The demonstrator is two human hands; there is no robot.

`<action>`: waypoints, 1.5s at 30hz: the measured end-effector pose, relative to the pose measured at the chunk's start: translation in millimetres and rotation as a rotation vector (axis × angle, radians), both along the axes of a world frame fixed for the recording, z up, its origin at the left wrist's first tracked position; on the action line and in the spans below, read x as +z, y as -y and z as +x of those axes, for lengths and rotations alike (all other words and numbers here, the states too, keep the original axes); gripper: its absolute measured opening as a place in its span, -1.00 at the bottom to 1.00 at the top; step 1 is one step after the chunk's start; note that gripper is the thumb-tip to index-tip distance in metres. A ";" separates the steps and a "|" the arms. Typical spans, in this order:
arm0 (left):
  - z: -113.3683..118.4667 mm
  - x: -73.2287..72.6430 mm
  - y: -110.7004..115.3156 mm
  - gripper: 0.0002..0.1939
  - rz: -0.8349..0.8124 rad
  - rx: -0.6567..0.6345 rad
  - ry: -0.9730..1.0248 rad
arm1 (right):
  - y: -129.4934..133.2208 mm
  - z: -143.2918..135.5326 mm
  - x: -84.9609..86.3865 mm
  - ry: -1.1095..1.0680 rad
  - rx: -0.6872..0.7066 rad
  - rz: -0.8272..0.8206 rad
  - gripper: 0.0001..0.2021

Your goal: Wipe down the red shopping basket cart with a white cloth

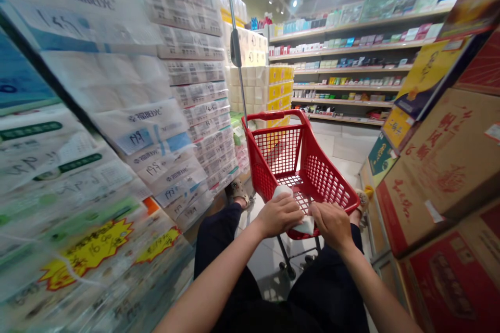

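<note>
A red plastic shopping cart point(324, 171) with lattice sides stands between the person's legs, its basket holding nothing visible. At its near rim, a crumpled white cloth or tissue point(307, 226) lies partly under the fingers. My left hand point(282, 214) is closed on the white cloth, which sticks out above and below the fingers. My right hand point(332, 222) has its fingers curled at the cloth's right end, by the cart's near rim; its fingertips are partly hidden. A thin metal pole point(241, 83) with a dark grip rises at the cart's far left corner.
Tall stacks of wrapped tissue packs point(195, 88) line the left side. Cardboard boxes point(449, 151) are piled close on the right. Shelves of small packaged goods point(344, 70) run across the back, behind yellow and white packs point(279, 83). Pale floor tiles show beyond the cart.
</note>
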State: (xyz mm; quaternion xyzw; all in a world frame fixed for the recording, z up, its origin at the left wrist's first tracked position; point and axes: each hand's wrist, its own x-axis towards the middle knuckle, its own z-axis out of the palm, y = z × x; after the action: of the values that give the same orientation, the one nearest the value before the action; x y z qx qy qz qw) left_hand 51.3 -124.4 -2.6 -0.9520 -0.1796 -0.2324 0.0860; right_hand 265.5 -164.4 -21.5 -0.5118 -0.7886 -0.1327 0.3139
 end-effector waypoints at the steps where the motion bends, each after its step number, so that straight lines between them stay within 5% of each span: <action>1: -2.2 2.3 -4.3 -0.75 -0.018 -0.020 -0.009 | 0.7 1.1 -0.1 -0.007 0.009 -0.004 -0.65; 4: -8.5 6.2 -19.8 -0.75 -0.076 -0.008 0.004 | 1.8 2.7 0.1 -0.017 0.025 -0.016 -0.64; 10: -22.1 9.3 -60.6 -0.68 -0.231 0.372 0.218 | -3.5 1.4 -0.7 0.032 -0.043 0.008 -0.68; 14: -18.6 9.7 -69.5 -0.71 -0.267 0.452 0.272 | -8.5 -1.9 -0.1 0.043 -0.084 0.026 -0.70; 17: -4.3 5.8 -49.8 -0.73 -0.244 0.437 0.278 | -9.7 -2.2 1.0 0.038 -0.098 0.042 -0.72; 23: 33.5 -9.4 27.1 -0.80 -0.158 0.326 0.206 | -7.8 5.1 0.0 0.064 -0.102 0.020 -0.74; 26: 37.7 -9.1 40.7 -0.79 -0.131 0.299 0.161 | -7.4 9.4 -2.1 0.058 -0.092 0.019 -0.74; 31: 17.2 3.6 3.1 -0.72 -0.148 0.190 0.091 | -8.1 12.9 -3.5 0.033 -0.069 0.045 -0.73; 38: -9.8 8.8 -71.9 -0.68 -0.293 0.455 0.240 | -9.1 4.5 -0.3 0.027 -0.080 0.034 -0.71; 41: -7.6 3.0 -69.2 -0.69 -0.269 0.466 0.268 | -10.2 1.1 -0.2 0.015 -0.099 0.046 -0.72; 45: 5.2 -6.4 -32.9 -0.72 -0.220 0.437 0.321 | -10.7 1.6 -1.3 0.014 -0.092 0.052 -0.73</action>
State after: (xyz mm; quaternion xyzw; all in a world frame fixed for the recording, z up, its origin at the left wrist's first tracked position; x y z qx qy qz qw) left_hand 56.5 -91.5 -9.0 -0.8454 -0.4160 -0.3350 0.0006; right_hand 267.1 -153.7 -22.8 -0.5383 -0.7627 -0.1708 0.3152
